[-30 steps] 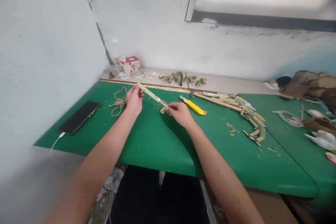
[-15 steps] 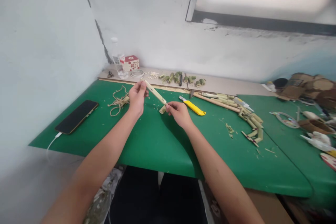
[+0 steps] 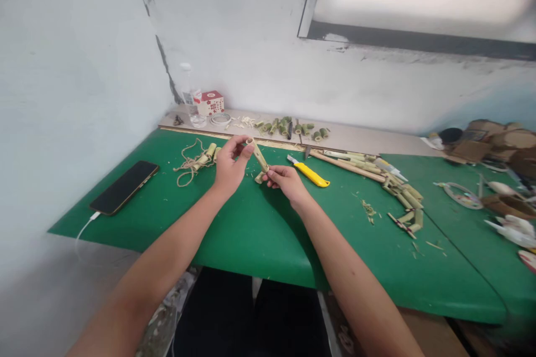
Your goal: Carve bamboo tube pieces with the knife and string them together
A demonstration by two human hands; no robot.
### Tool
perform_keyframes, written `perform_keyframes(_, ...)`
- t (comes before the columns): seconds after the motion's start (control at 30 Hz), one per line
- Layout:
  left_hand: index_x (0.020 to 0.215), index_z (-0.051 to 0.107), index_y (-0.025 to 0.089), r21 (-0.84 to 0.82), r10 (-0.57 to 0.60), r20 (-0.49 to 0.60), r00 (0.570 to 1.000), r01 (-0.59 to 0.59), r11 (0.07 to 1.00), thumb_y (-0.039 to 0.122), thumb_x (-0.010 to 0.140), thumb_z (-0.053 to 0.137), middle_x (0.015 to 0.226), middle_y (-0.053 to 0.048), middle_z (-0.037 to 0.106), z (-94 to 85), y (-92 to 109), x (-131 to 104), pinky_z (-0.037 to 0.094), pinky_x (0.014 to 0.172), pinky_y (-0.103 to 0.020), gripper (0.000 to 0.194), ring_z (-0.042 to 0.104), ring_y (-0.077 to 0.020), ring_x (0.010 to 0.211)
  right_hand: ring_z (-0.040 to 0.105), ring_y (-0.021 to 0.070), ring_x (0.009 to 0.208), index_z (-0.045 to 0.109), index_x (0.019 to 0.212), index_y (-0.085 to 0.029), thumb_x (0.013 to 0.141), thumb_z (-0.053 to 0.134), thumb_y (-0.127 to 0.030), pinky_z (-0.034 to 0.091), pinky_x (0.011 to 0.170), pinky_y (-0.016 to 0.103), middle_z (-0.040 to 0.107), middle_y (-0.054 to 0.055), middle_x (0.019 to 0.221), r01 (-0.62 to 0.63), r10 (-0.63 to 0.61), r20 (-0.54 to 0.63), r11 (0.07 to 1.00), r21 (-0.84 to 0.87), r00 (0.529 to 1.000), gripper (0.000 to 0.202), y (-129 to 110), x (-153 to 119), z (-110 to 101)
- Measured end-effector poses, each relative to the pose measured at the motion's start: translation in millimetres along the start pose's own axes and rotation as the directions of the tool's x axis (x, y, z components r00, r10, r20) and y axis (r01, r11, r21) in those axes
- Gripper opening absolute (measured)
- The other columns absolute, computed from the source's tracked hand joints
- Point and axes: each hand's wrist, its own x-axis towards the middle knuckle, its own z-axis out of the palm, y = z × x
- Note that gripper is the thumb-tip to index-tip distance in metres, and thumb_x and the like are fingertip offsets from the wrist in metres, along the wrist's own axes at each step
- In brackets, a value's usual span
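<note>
Both hands hold a pale bamboo tube (image 3: 259, 158) tilted above the table, its hollow upper end facing up and small holes along its side. My left hand (image 3: 231, 165) is closed around the upper end, thumb against the rim. With a pinch of thumb and fingers, my right hand (image 3: 288, 183) grips the lower end. Just under that end a short bamboo piece (image 3: 259, 178) lies on the green table top (image 3: 234, 234). Left of my left hand are twine (image 3: 184, 167) and cut bamboo pieces (image 3: 206, 157). A yellow utility knife (image 3: 312, 174) lies beyond my right hand.
A phone (image 3: 124, 187) with a white cable lies at the left. Short bamboo sections (image 3: 285, 125), a tape roll (image 3: 220, 119), a bottle (image 3: 193, 101) and a box (image 3: 211, 103) line the back ledge. A hammer (image 3: 347, 165) and joined bamboo pieces (image 3: 406, 201) lie to the right.
The tube has swung to a steeper angle, its open end now turned toward me. My left hand has moved right, closer to my right hand, uncovering bamboo pieces beside the twine.
</note>
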Motion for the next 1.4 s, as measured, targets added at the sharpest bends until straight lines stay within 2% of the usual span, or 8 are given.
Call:
perform_keyframes(0.13,0.097,0.081,0.021,0.006,0.030,0.015,0.999,-0.030,1.000,0.029,0.082,0.092,0.086,-0.004,0.073,0.6,0,-1,0.052,0.071,-0.024,0.021,0.065,-0.0151,0.075,0.061,0.0119,0.065,0.076,0.081,-0.020,0.072,0.083,-0.055,0.048,0.059,0.023,0.080,0.005,0.084,-0.018,0.018,0.015,1.000,0.022,1.000,0.036,0,-1,0)
perform_keyframes(0.23,0.102,0.079,0.022,-0.041,0.052,-0.030,0.998,-0.053,0.998,0.030,0.083,0.091,0.087,-0.002,0.071,0.6,2,3,0.050,0.067,-0.023,0.024,0.062,-0.0132,0.070,0.062,0.0121,0.066,0.076,0.083,-0.021,0.071,0.086,-0.056,0.050,0.062,0.024,0.080,0.005,0.086,-0.025,0.025,-0.001,0.998,0.051,1.000,0.038,-1,-1,-2)
perform_keyframes(0.33,0.109,0.076,0.024,-0.067,0.010,-0.080,0.997,-0.015,0.998,0.027,0.082,0.091,0.082,0.001,0.069,-0.6,5,8,0.046,0.062,-0.022,0.031,0.058,-0.0113,0.064,0.062,0.0122,0.065,0.076,0.088,-0.021,0.069,0.090,-0.056,0.052,0.062,0.025,0.079,0.004,0.084,-0.032,0.040,-0.064,0.992,0.125,0.997,0.043,-2,-1,-6)
perform_keyframes(0.47,0.101,0.073,0.022,-0.071,-0.054,-0.085,0.995,0.048,0.996,0.026,0.082,0.089,0.077,0.001,0.068,-2.0,4,14,0.044,0.059,-0.022,0.025,0.057,-0.0107,0.059,0.064,0.0135,0.064,0.073,0.090,-0.021,0.065,0.094,-0.055,0.052,0.060,0.027,0.078,0.004,0.083,-0.043,0.085,-0.158,0.967,0.251,0.984,0.046,-4,2,-12)
perform_keyframes(0.63,0.102,0.075,0.020,-0.086,-0.080,-0.042,0.996,0.076,0.993,0.027,0.082,0.089,0.080,-0.001,0.071,-3.4,-6,16,0.044,0.055,-0.022,0.025,0.057,-0.0101,0.058,0.065,0.0131,0.062,0.071,0.086,-0.022,0.070,0.093,-0.041,0.052,0.056,0.024,0.078,0.003,0.081,-0.069,0.154,-0.199,0.924,0.376,0.968,0.034,-7,3,-15)
perform_keyframes(0.87,0.102,0.076,0.019,-0.012,-0.072,0.013,0.997,0.072,0.997,0.040,0.085,0.085,0.077,-0.001,0.072,-7.7,-18,19,0.044,0.051,-0.020,0.028,0.059,-0.0098,0.058,0.069,0.0117,0.063,0.073,0.085,-0.020,0.080,0.086,-0.026,0.055,0.057,0.019,0.080,0.004,0.080,-0.048,0.189,-0.262,0.883,0.467,0.946,0.015,-14,0,-12)
perform_keyframes(1.13,0.092,0.077,0.017,0.002,-0.108,0.027,0.994,0.108,0.994,0.043,0.086,0.082,0.091,-0.007,0.080,-9.1,-20,19,0.045,0.052,-0.019,0.027,0.059,-0.0088,0.060,0.072,0.0128,0.066,0.075,0.083,-0.020,0.088,0.080,-0.021,0.058,0.058,0.019,0.082,0.006,0.081,-0.001,0.179,-0.294,0.855,0.518,0.939,0.007,-13,2,-13)
perform_keyframes(1.4,0.095,0.076,0.016,0.047,-0.169,0.033,0.985,0.168,0.985,0.041,0.087,0.083,0.095,-0.008,0.079,-9.8,-27,21,0.051,0.058,-0.021,0.027,0.067,-0.0111,0.067,0.071,0.0131,0.064,0.073,0.085,-0.019,0.088,0.079,-0.019,0.057,0.056,0.020,0.081,0.005,0.079,0.075,0.162,-0.357,0.821,0.566,0.920,0.007,-10,5,-17)
